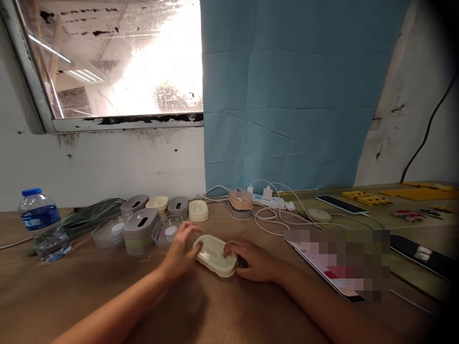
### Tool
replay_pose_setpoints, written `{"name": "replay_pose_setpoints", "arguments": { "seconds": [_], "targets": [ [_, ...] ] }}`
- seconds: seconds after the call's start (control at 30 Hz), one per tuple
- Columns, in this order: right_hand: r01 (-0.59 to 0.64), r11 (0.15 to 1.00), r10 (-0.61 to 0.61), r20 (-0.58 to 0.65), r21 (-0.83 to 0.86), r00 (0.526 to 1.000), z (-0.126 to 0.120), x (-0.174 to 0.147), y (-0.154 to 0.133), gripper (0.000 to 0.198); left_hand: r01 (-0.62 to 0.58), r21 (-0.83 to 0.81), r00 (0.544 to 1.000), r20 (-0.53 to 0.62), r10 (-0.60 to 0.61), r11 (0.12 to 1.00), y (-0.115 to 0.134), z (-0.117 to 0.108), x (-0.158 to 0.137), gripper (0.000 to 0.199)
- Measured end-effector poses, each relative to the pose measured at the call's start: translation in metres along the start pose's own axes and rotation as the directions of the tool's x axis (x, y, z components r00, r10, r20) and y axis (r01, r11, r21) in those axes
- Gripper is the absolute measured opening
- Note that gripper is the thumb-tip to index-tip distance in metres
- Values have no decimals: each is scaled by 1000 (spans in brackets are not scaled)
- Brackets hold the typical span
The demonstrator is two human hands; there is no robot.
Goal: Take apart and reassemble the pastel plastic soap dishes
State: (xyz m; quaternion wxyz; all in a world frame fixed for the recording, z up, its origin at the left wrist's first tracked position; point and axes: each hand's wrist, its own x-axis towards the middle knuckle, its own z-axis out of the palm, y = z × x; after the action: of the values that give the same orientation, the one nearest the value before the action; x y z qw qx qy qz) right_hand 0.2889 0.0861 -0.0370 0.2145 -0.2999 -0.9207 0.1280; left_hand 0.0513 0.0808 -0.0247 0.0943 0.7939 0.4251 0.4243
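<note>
Cream dish between your two hands, containers lined up beyond

The shallow cream dish [213, 258] sits in front of you, low over the brown worktop [222, 315], an oblong with rounded ends, a raised rim and a smooth, slightly glossy face. Your right hand [251, 260] is curled partly closed on its right end, fingers over the rim and thumb at the near edge. Your left hand [184, 246] is open, slightly blurred, its thumb at the left rim and its other fingers raised

Just beyond your left hand lies a clear plastic piece [168, 231] with a white disc, and beside it stands a matte grey container [141, 234] with a dark slot and a greenish band. Another clear piece [113, 234] lies farther left. Behind them you have more grey containers and cream stacks, the nearest stack [198, 210] behind your dish

A peach-topped container [240, 203] stands beyond the dish, next to a white power strip [267, 199] and looping cables. To your right, a partly pixelated tablet [315, 263] lies near your forearm, with phones and yellow pieces [366, 197] past it. At far left are a blue-capped water bottle [43, 224] and crumpled dark green fabric [93, 217]; a creased blue sheet [287, 95] covers the wall ahead
</note>
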Motion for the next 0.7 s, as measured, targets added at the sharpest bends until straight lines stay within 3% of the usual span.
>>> {"name": "replay_pose_setpoints", "arguments": {
  "seconds": [0.1, 0.17, 0.3, 0.4, 0.53, 0.7],
  "targets": [
    [1, 1000, -1, -15, 3, 1000, -3, 0, 6, 35, -67, -71, 987, 141, 76, 995, 10, -4, -45, 26],
    [15, 999, -16, 2, 46, 1000, -2, -1, 8, 27, -110, -33, 980, 162, 114, 993, 8, -9, -57, 25],
    [-21, 990, 22, -1, 141, 1000, 9, -1, 5, 17, -137, 49, 989, 66, 134, 989, -2, -17, -53, 21],
    [-40, 993, 54, -123, 111, 991, 23, 8, 2, 21, -45, 37, 999, 1, 45, 998, -9, -13, -47, 21],
    [-97, 995, 94, -388, 10, 917, 42, 45, 9, 25, 86, -76, 996, -10, -87, 993, -13, -4, -46, 24],
    [-246, 969, 196, -568, -12, 799, 57, 121, 33, 25, 118, -111, 993, 19, -116, 987, -16, 1, -47, 20]
  ]
}}
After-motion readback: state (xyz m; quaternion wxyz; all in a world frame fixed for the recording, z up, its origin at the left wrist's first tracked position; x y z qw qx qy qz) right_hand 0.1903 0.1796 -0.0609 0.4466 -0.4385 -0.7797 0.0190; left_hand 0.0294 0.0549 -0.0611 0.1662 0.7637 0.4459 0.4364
